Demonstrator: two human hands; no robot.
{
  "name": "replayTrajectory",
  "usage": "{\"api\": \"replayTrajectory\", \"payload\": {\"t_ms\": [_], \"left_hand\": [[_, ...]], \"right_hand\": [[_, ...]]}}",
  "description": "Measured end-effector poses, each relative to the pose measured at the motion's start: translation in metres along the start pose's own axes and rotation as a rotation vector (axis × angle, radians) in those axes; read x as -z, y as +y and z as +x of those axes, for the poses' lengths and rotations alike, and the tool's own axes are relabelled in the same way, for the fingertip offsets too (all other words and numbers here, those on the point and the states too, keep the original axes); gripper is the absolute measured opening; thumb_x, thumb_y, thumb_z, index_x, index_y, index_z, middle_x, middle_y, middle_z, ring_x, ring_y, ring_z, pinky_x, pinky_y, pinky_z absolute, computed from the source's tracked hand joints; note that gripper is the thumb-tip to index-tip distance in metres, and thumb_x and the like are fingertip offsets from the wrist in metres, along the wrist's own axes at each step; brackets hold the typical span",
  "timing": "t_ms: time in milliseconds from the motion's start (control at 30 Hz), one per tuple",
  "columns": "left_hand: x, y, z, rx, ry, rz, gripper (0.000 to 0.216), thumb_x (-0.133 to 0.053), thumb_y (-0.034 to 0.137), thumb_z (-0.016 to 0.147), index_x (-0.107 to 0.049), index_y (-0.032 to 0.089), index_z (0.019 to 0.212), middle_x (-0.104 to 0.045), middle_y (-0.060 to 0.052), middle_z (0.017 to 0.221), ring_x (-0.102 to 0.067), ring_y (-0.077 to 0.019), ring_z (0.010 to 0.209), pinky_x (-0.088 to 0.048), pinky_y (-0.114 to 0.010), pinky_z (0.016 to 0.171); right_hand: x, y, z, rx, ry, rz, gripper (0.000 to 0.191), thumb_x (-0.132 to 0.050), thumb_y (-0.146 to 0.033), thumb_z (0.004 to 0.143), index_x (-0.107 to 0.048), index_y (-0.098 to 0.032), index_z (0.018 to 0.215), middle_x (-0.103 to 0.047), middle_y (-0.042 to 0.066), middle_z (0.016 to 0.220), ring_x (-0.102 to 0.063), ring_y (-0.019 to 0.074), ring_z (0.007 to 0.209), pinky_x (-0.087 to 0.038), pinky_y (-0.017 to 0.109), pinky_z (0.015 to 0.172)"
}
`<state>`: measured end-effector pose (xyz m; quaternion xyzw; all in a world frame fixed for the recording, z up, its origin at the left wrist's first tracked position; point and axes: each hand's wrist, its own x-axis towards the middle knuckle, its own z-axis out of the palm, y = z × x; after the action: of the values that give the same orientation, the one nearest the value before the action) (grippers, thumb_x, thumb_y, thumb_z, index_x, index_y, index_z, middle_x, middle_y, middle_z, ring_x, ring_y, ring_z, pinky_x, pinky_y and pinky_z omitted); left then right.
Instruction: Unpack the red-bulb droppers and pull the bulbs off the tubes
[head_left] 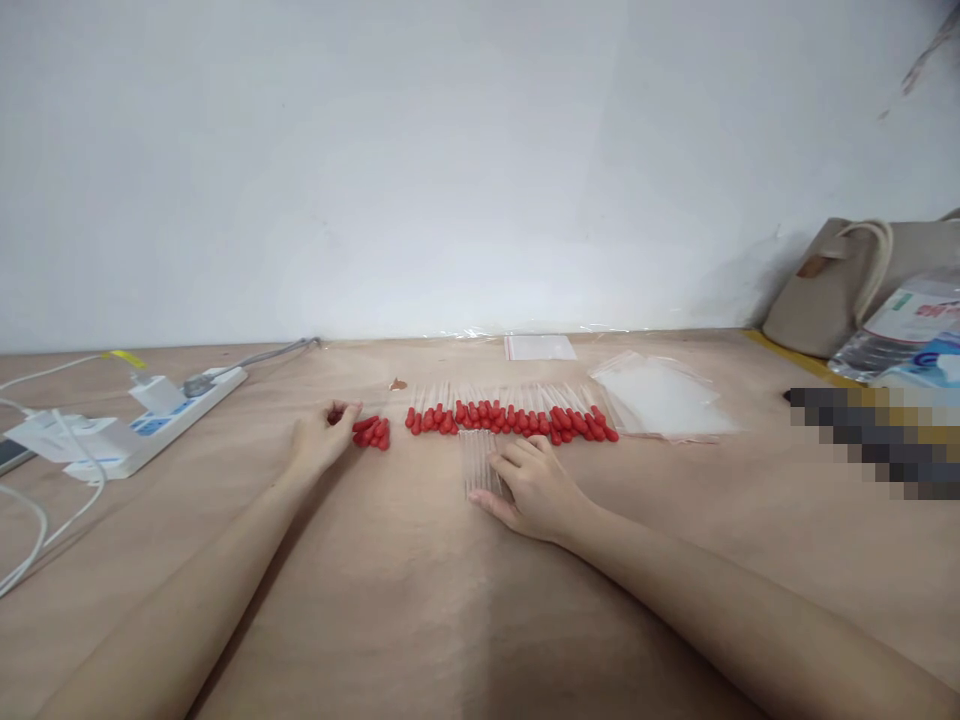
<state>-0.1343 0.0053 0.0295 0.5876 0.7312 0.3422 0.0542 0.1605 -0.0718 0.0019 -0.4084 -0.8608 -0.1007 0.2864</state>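
Red bulbs (pixel 336 413) sit in the curled left fingers (pixel 347 424); right fingers (pixel 511 467), loosely spread, touch clear tubes (pixel 474 465).

Between my forearms, the brown tabletop (pixel 390 580) gave me a wide way through. Ahead, the row of red bulbs (pixel 491 415) barred a low pass, with only a narrow gap between it and the small red cluster (pixel 375 434) just beside my left hand (pixel 324 434). Clear tubes (pixel 474 465) lay in front of the row, by my right hand (pixel 541 490), and flat plastic bags (pixel 660 395) crowded its right end. Leftward, I had room up to the power strip (pixel 229 382); behind, the wall (pixel 450 200) stopped me.
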Motion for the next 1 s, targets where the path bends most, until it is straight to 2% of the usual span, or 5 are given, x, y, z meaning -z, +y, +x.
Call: {"api": "replayTrajectory", "payload": {"t_ms": [133, 333, 667, 833, 1000], "left_hand": [[0.004, 0.017, -0.012, -0.237, 0.053, 0.114, 0.028, -0.048, 0.047, 0.075, -0.06, 0.021, 0.075, -0.061, -0.002, 0.076, -0.056, -0.0196, 0.072, -0.039, -0.027, 0.062], [-0.006, 0.055, -0.023, -0.682, -0.17, 0.257, 0.03, -0.053, 0.051, 0.072, -0.06, 0.023, 0.082, -0.06, -0.005, 0.095, -0.049, -0.0258, 0.099, -0.032, -0.037, 0.086], [-0.024, 0.063, -0.011, -0.587, -0.257, 0.278, 0.025, -0.056, 0.047, 0.072, -0.059, 0.022, 0.072, -0.062, -0.004, 0.086, -0.054, -0.0254, 0.094, -0.035, -0.037, 0.083], [-0.018, 0.054, -0.029, -0.438, 0.018, -0.054, 0.022, -0.052, 0.04, 0.077, -0.059, 0.02, 0.08, -0.06, -0.004, 0.086, -0.056, -0.0185, 0.081, -0.041, -0.027, 0.067], [-0.014, 0.058, -0.062, -0.657, 0.032, -0.218, 0.018, -0.054, 0.035, 0.079, -0.061, 0.02, 0.086, -0.06, -0.004, 0.089, -0.055, -0.0184, 0.085, -0.041, -0.03, 0.077]], "right_hand": [[0.004, 0.0, -0.001, -0.003, -0.065, 0.029, 0.043, -0.043, -0.053, 0.082, -0.06, -0.014, 0.084, -0.059, 0.009, 0.083, -0.05, 0.0191, 0.08, -0.028, 0.033, 0.075], [0.009, 0.007, -0.003, -0.044, -0.036, 0.038, 0.04, -0.041, -0.047, 0.085, -0.058, -0.013, 0.096, -0.06, 0.008, 0.089, -0.05, 0.0189, 0.083, -0.028, 0.033, 0.076], [0.02, 0.027, -0.026, -0.109, 0.082, -0.002, 0.024, -0.046, -0.036, 0.084, -0.061, -0.017, 0.086, -0.061, 0.005, 0.081, -0.051, 0.0161, 0.077, -0.027, 0.034, 0.077], [0.015, 0.027, -0.028, -0.145, 0.105, 0.055, 0.022, -0.048, -0.035, 0.084, -0.06, -0.018, 0.091, -0.061, 0.005, 0.086, -0.053, 0.0164, 0.082, -0.031, 0.034, 0.079], [0.014, 0.032, -0.027, -0.193, 0.309, 0.024, 0.053, -0.051, -0.041, 0.08, -0.042, -0.015, 0.125, -0.049, 0.015, 0.117, -0.046, 0.0252, 0.107, -0.036, 0.038, 0.084]]}}
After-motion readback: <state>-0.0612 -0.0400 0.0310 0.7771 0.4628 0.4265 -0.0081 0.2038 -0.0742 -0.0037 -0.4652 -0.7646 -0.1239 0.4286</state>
